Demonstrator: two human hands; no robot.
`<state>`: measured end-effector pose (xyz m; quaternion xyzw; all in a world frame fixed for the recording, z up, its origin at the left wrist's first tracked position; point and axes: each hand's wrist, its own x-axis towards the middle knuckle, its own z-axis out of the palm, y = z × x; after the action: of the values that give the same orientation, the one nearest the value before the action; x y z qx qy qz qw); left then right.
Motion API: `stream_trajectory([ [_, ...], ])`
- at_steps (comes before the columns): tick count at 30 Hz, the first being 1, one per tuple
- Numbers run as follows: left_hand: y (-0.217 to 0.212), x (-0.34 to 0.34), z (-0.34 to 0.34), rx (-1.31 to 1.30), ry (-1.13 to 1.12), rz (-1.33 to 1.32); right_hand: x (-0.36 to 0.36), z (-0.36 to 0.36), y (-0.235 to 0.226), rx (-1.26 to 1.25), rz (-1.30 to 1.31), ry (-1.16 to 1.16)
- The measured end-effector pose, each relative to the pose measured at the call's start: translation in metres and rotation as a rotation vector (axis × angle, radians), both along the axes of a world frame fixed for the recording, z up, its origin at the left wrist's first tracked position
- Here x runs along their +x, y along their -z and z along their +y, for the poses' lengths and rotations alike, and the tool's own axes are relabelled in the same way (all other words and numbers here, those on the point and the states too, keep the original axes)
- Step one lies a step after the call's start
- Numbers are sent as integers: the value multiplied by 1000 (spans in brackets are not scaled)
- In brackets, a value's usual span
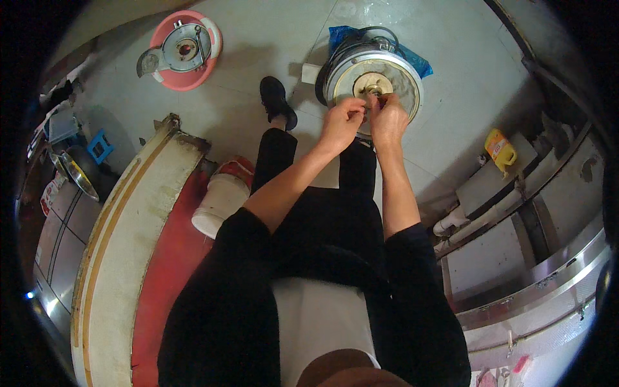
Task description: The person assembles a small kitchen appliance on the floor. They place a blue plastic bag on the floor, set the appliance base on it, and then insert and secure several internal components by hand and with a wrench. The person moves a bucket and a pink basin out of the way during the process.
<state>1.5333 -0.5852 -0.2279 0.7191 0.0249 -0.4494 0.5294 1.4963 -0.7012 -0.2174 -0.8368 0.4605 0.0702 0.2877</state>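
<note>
Round metal appliance base (400, 80) w/ brass-coloured hub (372, 82) sits on the pale floor (271, 39), on a blue plastic bag (342, 35), black cord looped at its back. Both hands meet at the hub: left hand (342, 121) pinched narrow at its near edge, right hand (389, 117) fingers closed on a small part there; can't tell what it is. Black shoe (276, 98) just left of the base. Pink lid w/ metal plate (186, 49) well apart, upper left. White bucket (219, 203) near left knee. Yellow jug (500, 148) at right.
</note>
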Motion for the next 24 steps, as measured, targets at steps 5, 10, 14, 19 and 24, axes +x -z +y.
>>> stream_trajectory([
  [5, 3, 1, 1, -8, -1, -27, 0, -1, 2, -57, -62, -114],
  [10, 10, 0, 5, -11, -53, 4, -6, 0, -6, 35, -221, -110],
  [14, 13, -1, 3, -12, -82, 46, -3, 3, -8, 130, -55, 77],
  [19, 13, -1, 4, 26, 11, -44, 4, 2, -6, 3, -82, -53],
  [24, 13, 0, 9, 28, -2, -41, 0, -3, -8, -71, -271, -218],
])
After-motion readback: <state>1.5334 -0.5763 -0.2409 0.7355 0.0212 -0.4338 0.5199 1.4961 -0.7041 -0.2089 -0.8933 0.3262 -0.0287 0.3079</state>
